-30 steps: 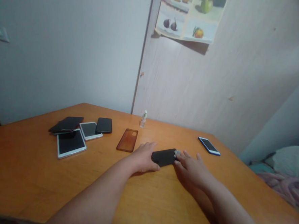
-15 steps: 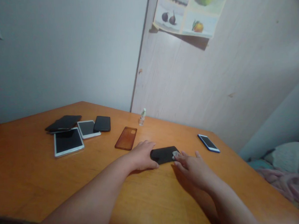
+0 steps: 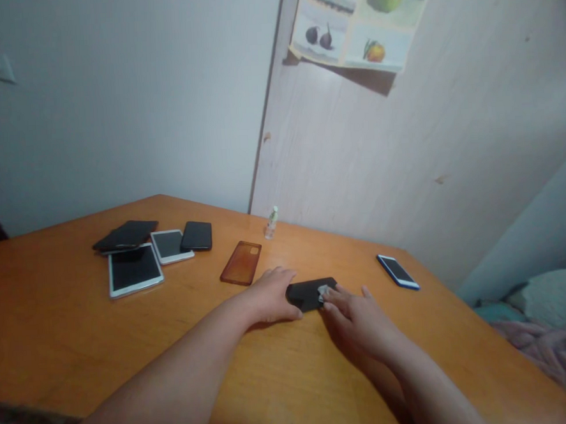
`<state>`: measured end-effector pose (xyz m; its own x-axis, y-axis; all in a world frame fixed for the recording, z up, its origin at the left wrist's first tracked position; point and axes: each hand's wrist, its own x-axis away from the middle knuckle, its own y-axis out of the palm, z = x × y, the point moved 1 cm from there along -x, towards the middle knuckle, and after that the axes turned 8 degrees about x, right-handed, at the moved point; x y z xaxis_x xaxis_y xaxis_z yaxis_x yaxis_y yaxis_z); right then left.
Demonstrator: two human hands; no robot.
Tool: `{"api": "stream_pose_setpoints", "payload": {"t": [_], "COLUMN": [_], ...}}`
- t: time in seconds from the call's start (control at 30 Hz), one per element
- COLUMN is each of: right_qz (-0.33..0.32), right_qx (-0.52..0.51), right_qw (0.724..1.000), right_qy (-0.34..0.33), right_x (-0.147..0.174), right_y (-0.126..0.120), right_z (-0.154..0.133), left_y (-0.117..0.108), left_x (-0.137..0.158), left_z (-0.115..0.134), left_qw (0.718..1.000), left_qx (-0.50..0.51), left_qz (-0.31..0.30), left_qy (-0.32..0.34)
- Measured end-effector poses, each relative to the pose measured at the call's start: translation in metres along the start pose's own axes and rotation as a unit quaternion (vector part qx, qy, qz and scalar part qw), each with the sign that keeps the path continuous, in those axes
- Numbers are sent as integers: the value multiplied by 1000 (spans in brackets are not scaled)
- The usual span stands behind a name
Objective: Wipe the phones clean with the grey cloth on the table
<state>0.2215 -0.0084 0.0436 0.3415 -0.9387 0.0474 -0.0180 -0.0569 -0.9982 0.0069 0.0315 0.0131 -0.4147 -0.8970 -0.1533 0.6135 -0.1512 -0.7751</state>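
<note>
A black smartphone (image 3: pixel 303 294) lies flat on the wooden table, its long side running left to right. My left hand (image 3: pixel 274 294) grips the phone's left end, thumb at the near edge and fingers at the far edge. Under the fingertips of my right hand (image 3: pixel 353 310) a small crumpled white wipe (image 3: pixel 323 292) is pressed on the phone's surface, right of its middle. Just beyond my left hand lies a brown translucent phone case (image 3: pixel 241 263). A small clear bottle (image 3: pixel 271 223) stands upright behind the case.
On the left of the table (image 3: pixel 176 346) are two white tablets (image 3: pixel 136 270) (image 3: pixel 170 245), a black tablet-like device (image 3: pixel 197 235) and a dark folio case (image 3: pixel 127 234). A blue-edged phone (image 3: pixel 398 271) lies at the right. Bedding (image 3: pixel 552 310) shows beyond the right edge.
My right hand has slid left along the phone with the white wipe, from near its right end toward its middle. My left hand keeps its hold. The view has shifted slightly.
</note>
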Motion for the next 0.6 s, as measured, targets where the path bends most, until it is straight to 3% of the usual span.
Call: {"api": "stream_pose_setpoints", "payload": {"t": [0.1, 0.17, 0.37, 0.47, 0.6], "right_qz": [-20, -22, 34, 46, 58], "right_qx": [-59, -69, 21, 28, 24], "right_qw": [992, 989, 999, 999, 998], "right_qy": [-107, -128, 27, 6, -29], "right_x": [2, 2, -18, -26, -30], "right_y": [2, 5, 28, 37, 44], "right_z": [-18, -18, 28, 34, 30], "left_y": [0, -1, -8, -9, -13], "left_x": [0, 1, 8, 9, 13], "left_z": [-1, -1, 4, 10, 34], "left_qw": [1000, 1000, 1000, 997, 964], "left_qx": [2, 1, 7, 55, 249], "left_qz": [-2, -5, -5, 41, 80], "left_qy": [8, 10, 0, 39, 56]}}
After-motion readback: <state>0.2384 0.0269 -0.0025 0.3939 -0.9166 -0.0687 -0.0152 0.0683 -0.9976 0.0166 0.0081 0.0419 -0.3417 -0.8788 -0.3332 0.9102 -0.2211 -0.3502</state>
